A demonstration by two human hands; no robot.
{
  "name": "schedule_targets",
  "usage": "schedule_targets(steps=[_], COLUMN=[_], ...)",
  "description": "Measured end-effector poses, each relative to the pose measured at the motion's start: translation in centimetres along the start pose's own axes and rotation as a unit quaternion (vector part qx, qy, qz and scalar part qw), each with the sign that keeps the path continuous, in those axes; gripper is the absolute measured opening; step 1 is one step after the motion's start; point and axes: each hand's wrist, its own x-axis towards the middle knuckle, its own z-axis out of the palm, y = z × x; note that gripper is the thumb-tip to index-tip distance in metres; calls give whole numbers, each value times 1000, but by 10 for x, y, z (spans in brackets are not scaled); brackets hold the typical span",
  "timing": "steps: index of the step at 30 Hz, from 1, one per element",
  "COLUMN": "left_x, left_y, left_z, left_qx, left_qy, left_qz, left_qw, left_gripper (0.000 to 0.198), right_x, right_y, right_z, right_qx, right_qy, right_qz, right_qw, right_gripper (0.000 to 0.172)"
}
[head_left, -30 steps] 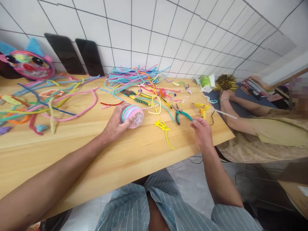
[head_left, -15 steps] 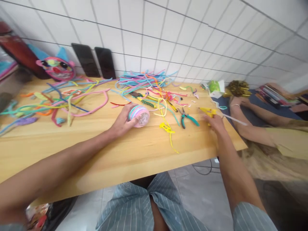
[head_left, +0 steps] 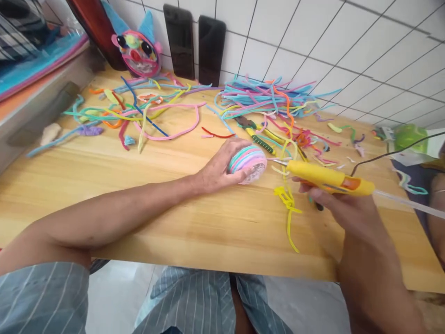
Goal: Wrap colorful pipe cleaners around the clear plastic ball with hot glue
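One second ago, the hot glue gun (head_left: 318,175) lies at the right end of the worktop (head_left: 174,218); now, as I watch, it is raised above the surface, clamped in the right hand (head_left: 347,211). The left hand (head_left: 220,168) keeps its grip on the chenille-wrapped cylinder (head_left: 243,160), fingers behind it and thumb across the front. The hands are apart.

Orientation: the gun's long axis runs left to right, dipping slightly toward the rear. The nozzle (head_left: 280,162) points left at the cylinder and sits just beside it, with a narrow gap showing. The glue stick (head_left: 406,200) projects from the rear, to the right.

The cylinder lies near the middle of the worktop, its clear end facing right and toward the person. A yellow pipe-cleaner knot (head_left: 285,198) lies below the nozzle.
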Motion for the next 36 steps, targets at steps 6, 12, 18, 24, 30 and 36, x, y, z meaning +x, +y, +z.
schedule_targets(steps=[6,12,18,24,30,36], left_x=[0,0,-3,-3,-2,-2], left_y=[-3,1,1,-3,-3,-3], left_z=[-1,-2,-1,0,2,4], left_qx=[6,27,68,48,27,20], left_qy=[4,-5,16,-3,-8,2], left_qz=[53,31,37,60,58,52], left_qw=[999,999,997,997,998,998], left_gripper=[65,66,66,69,69,68], right_x=[1,2,11,16,14,14], right_y=[15,17,-10,-18,2,0], right_z=[17,21,14,13,20,23], right_qx=[21,46,4,-23,-15,5], right_qy=[-52,-59,-60,-81,-74,-50], right_qz=[12,36,10,7,32,14], right_qw=[998,997,998,996,997,999], right_gripper=[36,40,33,30,32,31])
